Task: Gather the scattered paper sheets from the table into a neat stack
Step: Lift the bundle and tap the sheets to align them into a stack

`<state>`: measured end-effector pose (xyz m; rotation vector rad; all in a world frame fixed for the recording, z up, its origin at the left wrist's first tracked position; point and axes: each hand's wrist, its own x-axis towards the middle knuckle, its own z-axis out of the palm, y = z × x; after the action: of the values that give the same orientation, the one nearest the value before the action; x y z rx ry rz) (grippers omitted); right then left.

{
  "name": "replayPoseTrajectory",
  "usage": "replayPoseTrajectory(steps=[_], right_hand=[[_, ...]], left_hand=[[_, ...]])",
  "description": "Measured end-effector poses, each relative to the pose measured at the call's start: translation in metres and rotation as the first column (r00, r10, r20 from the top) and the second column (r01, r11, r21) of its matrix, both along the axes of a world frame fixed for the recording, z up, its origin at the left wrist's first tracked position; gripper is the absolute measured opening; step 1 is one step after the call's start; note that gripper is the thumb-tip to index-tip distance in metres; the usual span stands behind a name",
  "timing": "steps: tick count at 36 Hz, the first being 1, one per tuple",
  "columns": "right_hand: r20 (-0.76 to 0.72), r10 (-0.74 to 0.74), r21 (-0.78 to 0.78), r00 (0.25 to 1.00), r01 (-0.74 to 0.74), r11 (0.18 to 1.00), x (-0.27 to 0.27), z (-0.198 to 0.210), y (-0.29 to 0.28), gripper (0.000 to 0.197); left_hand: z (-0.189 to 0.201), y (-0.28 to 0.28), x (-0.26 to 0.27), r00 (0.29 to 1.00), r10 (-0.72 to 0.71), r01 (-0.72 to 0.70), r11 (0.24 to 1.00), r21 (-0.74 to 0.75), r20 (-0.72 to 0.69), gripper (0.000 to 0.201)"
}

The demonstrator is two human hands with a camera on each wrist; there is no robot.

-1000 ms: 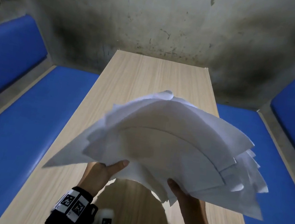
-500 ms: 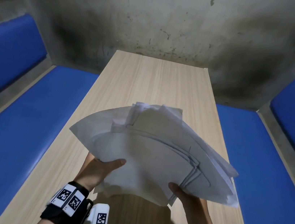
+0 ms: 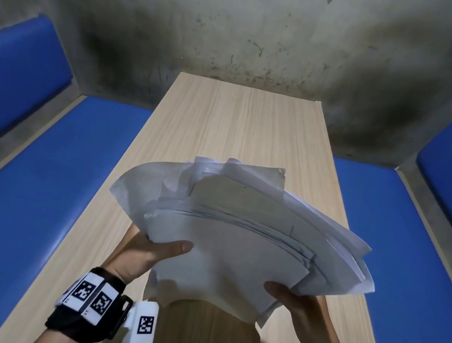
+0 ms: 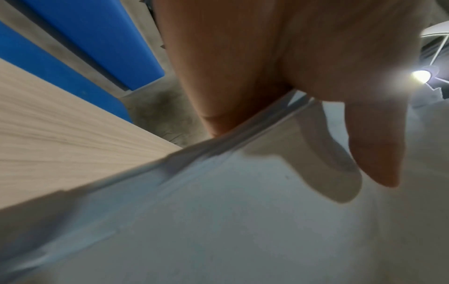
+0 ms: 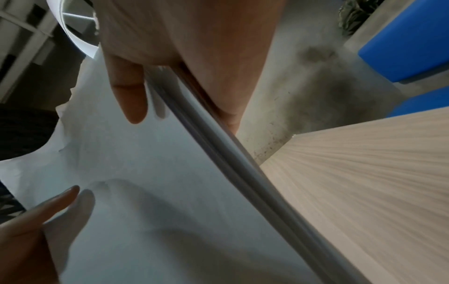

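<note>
A loose bundle of white paper sheets [image 3: 242, 231] hangs in the air above the near half of the wooden table [image 3: 240, 121], its edges uneven and fanned toward the right. My left hand [image 3: 149, 253] grips its near-left edge, thumb on top and fingers hidden beneath. My right hand [image 3: 294, 300] grips the near-right edge the same way. In the left wrist view the paper sheets [image 4: 218, 221] run between thumb and fingers of my left hand [image 4: 303, 115]. The right wrist view shows the paper sheets [image 5: 157, 192] pinched at the edge by my right hand [image 5: 170, 86].
Blue padded benches run along both sides of the table, one on the left [image 3: 28, 187] and one on the right [image 3: 410, 255]. A stained grey wall [image 3: 253, 29] closes off the far end. No sheets lie on the visible tabletop.
The widely fanned sheets have drawn together into a narrower bundle. Both hands keep their grip and have turned the bundle so its far edges line up more closely.
</note>
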<state>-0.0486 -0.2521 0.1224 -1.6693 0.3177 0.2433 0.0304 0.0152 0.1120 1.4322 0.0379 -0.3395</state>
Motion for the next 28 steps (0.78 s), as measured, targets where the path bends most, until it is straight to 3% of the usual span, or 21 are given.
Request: replayPoseTrajectory(steps=[1,3,5,7,9,10,14,15,18,23,26,28], right_hand=[[0.016,0.007,0.023,1.0,-0.008,1.0,0.001,0.003,0.002,0.03],[0.088,0.041,-0.039,0.995,-0.038,0.999,0.0,0.005,0.002,0.059],[0.174,0.031,-0.069,0.984,-0.02,0.997,0.0,0.005,0.003,0.067],[0.189,0.003,-0.089,0.982,0.014,0.996,0.002,0.0,0.0,0.056],[0.163,-0.051,-0.008,0.985,0.053,0.999,0.005,-0.006,-0.003,0.025],[0.13,-0.079,0.035,0.988,0.075,0.997,0.007,-0.007,-0.005,0.022],[0.139,-0.105,0.054,0.985,0.098,0.994,0.009,-0.016,-0.012,0.083],[0.157,-0.089,0.028,0.984,0.085,0.996,0.008,-0.014,-0.01,0.082],[0.238,-0.013,0.018,0.971,0.009,1.0,0.008,-0.004,-0.002,0.05],[0.187,-0.057,0.027,0.981,0.053,0.998,0.011,-0.015,-0.007,0.041],[0.132,-0.079,0.121,0.988,0.063,0.991,0.009,-0.028,-0.011,0.073],[0.113,-0.059,0.098,0.992,0.048,0.994,0.008,-0.03,-0.007,0.078]], left_hand=[[0.001,0.0,0.0,1.0,-0.003,0.003,1.0,-0.002,0.015,0.047],[0.003,0.0,0.002,0.999,-0.013,0.012,1.0,0.019,0.051,0.053],[0.006,-0.001,0.003,0.996,-0.027,0.023,0.999,0.045,0.09,0.05],[0.008,-0.002,0.002,0.994,-0.035,0.031,0.999,0.037,0.106,0.048],[0.009,0.0,0.002,0.995,-0.026,0.026,1.0,-0.004,0.094,0.045],[0.009,0.002,0.001,0.996,-0.018,0.02,0.999,-0.028,0.082,0.047],[0.012,0.007,-0.001,0.989,-0.006,0.007,1.0,-0.007,0.147,0.045],[0.015,0.005,-0.002,0.986,-0.029,0.03,1.0,-0.003,0.161,0.046],[0.014,0.001,0.0,0.982,-0.045,0.044,0.999,0.008,0.184,0.046],[0.01,0.005,0.001,0.991,0.014,-0.018,0.999,0.029,0.134,0.046],[0.004,0.009,-0.003,0.994,0.015,-0.019,0.999,0.038,0.105,0.056],[0.0,0.007,-0.004,0.995,-0.037,0.033,0.998,0.05,0.091,0.06]])
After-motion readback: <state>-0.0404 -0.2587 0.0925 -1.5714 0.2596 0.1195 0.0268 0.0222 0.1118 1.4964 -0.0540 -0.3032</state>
